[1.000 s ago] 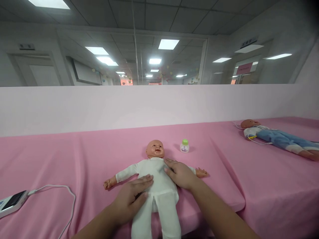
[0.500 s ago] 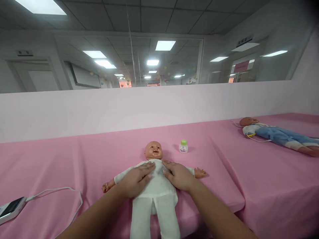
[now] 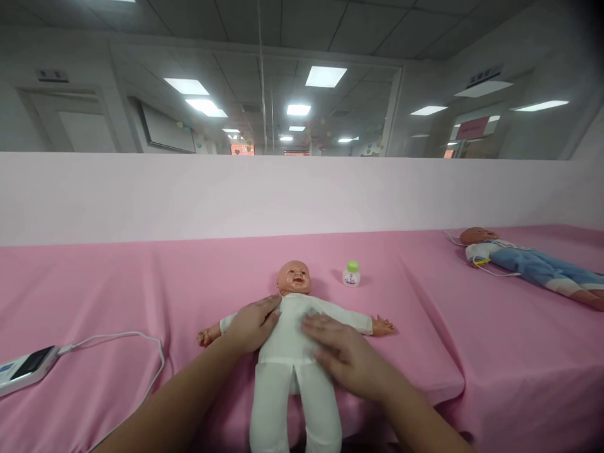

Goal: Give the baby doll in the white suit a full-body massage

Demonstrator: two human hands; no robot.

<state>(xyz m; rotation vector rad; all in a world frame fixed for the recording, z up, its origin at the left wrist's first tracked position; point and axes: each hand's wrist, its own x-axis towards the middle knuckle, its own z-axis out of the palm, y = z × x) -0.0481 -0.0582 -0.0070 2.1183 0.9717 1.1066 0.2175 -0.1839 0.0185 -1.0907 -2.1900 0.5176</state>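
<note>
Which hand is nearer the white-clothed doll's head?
Left. The left hand is just below the doll's head, beside the neck; the right hand, blurred, is lower, at the other side of the torso.

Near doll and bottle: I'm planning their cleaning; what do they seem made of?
Near doll: head probably plastic or vinyl, glossy with highlights; clothes likely matte fabric, softly creased. Bottle: probably translucent plastic, pink showing through, perhaps glass; green cap: seemingly opaque plastic.

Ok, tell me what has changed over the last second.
The left hand moved up the doll to near its shoulder; the right hand, blurred, shifted lower along the torso. Nothing was grasped or let go. The doll and green-capped bottle stayed put.
</note>
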